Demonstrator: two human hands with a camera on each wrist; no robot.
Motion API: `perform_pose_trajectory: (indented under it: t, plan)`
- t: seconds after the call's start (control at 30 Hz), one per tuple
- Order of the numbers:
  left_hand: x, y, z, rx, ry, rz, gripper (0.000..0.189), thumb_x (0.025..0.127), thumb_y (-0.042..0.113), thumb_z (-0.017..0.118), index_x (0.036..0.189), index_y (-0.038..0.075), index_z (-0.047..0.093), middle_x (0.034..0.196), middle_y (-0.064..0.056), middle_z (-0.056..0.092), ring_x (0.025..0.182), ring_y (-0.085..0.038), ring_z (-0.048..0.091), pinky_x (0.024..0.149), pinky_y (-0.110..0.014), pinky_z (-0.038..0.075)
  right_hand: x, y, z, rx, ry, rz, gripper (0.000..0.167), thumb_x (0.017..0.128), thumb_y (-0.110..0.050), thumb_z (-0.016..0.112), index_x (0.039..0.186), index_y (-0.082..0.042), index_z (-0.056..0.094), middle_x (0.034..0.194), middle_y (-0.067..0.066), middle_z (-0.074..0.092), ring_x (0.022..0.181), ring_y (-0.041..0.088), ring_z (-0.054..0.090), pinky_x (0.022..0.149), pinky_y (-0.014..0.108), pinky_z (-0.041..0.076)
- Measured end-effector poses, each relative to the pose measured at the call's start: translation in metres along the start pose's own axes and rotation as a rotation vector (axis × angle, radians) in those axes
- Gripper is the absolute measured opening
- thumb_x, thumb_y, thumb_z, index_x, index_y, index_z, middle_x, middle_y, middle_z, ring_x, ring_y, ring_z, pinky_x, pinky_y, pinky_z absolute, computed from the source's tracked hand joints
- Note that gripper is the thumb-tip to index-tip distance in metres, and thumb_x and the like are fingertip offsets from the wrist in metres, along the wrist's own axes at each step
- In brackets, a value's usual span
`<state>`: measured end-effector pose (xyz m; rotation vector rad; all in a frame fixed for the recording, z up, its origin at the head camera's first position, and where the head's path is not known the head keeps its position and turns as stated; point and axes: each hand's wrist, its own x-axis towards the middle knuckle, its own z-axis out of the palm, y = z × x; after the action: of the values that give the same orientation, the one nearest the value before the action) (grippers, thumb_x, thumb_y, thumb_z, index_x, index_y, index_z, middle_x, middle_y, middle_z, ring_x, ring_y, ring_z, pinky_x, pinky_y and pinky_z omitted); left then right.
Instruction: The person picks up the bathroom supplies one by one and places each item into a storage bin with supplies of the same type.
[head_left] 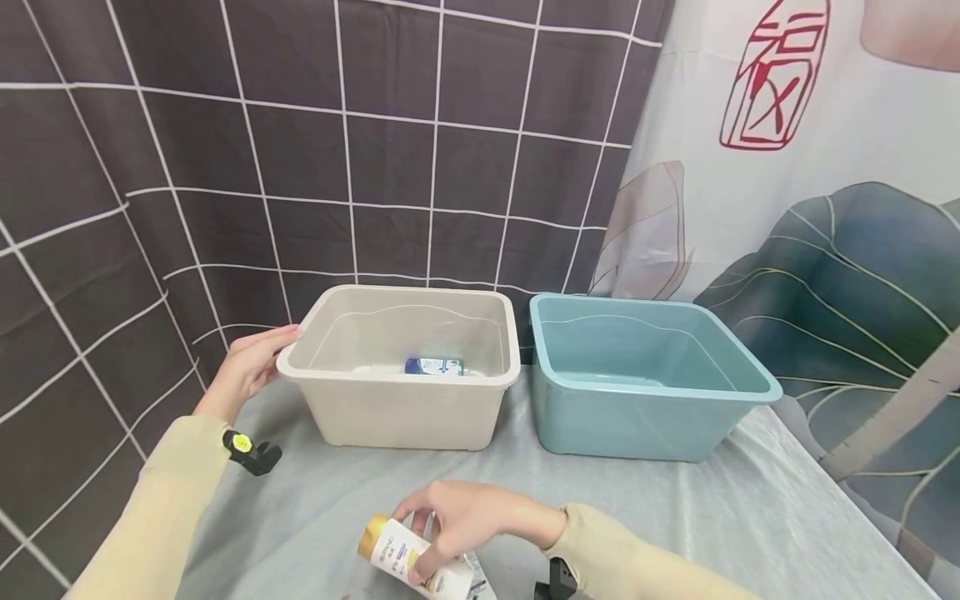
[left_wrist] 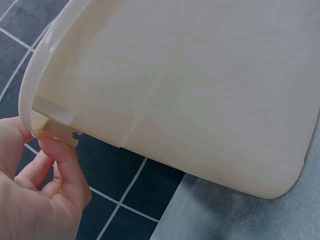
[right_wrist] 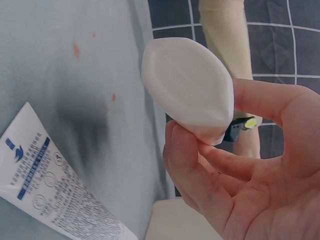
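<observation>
My left hand (head_left: 253,367) pinches the left rim of a beige plastic bin (head_left: 397,414), thumb beneath the edge in the left wrist view. Inside that bin lies a small blue-and-white package (head_left: 435,366). Near the front of the table, my right hand (head_left: 476,517) grips a white bottle (head_left: 392,546) with a yellow cap, tilted with the cap toward the left. The right wrist view looks at the bottle's white base (right_wrist: 187,82), raised off the cloth. A white tube with blue print (right_wrist: 55,185) lies below the bottle, partly hidden by it in the head view.
To the right of the beige bin stands a teal bin (head_left: 622,423), a narrow gap between them. Grey cloth (head_left: 315,508) covers the table. A dark gridded curtain (head_left: 390,167) hangs behind and at the left; a printed white curtain (head_left: 697,108) hangs at the right.
</observation>
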<state>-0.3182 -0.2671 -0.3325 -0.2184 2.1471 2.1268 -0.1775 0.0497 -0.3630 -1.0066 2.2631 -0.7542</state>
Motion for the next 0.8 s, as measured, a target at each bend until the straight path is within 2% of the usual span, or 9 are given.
perform_pose_trajectory:
  t: [0.23,0.3,0.4,0.47,0.53,0.6,0.8]
  plan:
    - [-0.001,0.001,0.001,-0.013,-0.001,-0.005,0.013,0.091,0.026,0.067,0.103,0.025,0.061,0.073,0.023,0.065,0.072,0.006,0.062,0.067,-0.013,0.053,-0.002,-0.001,-0.009,0.079,0.008,0.015,0.051,0.073,-0.016,0.079,0.120,-0.010,0.063,0.078,-0.018,0.058,0.058,-0.003,0.053,0.054,0.013,0.045]
    - [-0.001,0.001,0.001,-0.021,-0.003,-0.005,0.023,0.090,0.026,0.067,0.113,0.023,0.061,0.073,0.023,0.065,0.072,0.006,0.062,0.066,-0.014,0.053,-0.002,-0.001,-0.012,0.103,0.008,0.016,0.052,0.072,-0.015,0.079,0.121,-0.009,0.063,0.078,-0.016,0.058,0.058,-0.003,0.053,0.053,0.013,0.045]
    - [0.000,0.002,0.001,-0.026,-0.005,-0.004,0.029,0.090,0.026,0.068,0.118,0.020,0.060,0.072,0.023,0.065,0.072,0.006,0.062,0.066,-0.014,0.054,-0.002,-0.003,-0.018,0.125,0.003,0.020,0.052,0.071,-0.014,0.078,0.121,-0.009,0.063,0.078,-0.015,0.059,0.057,-0.001,0.053,0.051,0.014,0.045]
    - [0.000,0.002,0.001,-0.036,-0.007,-0.004,0.025,0.090,0.025,0.068,0.114,0.022,0.062,0.073,0.022,0.065,0.072,0.005,0.062,0.066,-0.014,0.053,-0.003,-0.004,-0.021,0.114,0.009,0.020,0.052,0.071,-0.014,0.078,0.120,-0.010,0.063,0.077,-0.015,0.059,0.057,-0.001,0.053,0.051,0.014,0.044]
    - [0.001,0.002,0.001,-0.042,-0.008,-0.006,0.012,0.090,0.024,0.069,0.100,0.025,0.063,0.073,0.022,0.065,0.072,0.005,0.062,0.066,-0.014,0.053,-0.003,-0.006,-0.025,0.101,0.018,0.018,0.052,0.070,-0.015,0.079,0.119,-0.010,0.063,0.077,-0.015,0.060,0.056,-0.001,0.054,0.052,0.013,0.044]
    - [0.001,0.001,0.000,-0.050,-0.012,-0.006,0.008,0.090,0.024,0.069,0.095,0.027,0.063,0.073,0.022,0.065,0.072,0.005,0.062,0.066,-0.014,0.053,-0.004,-0.007,-0.028,0.098,0.027,0.018,0.052,0.070,-0.014,0.079,0.120,-0.010,0.064,0.077,-0.015,0.060,0.055,0.000,0.054,0.053,0.012,0.043]
    - [0.001,0.001,0.000,-0.051,-0.024,-0.003,0.007,0.090,0.024,0.068,0.092,0.028,0.063,0.073,0.022,0.065,0.072,0.005,0.062,0.066,-0.014,0.053,-0.005,-0.012,-0.038,0.150,0.039,0.031,0.052,0.071,-0.009,0.079,0.121,-0.007,0.063,0.080,-0.010,0.061,0.058,0.003,0.057,0.055,0.013,0.045]
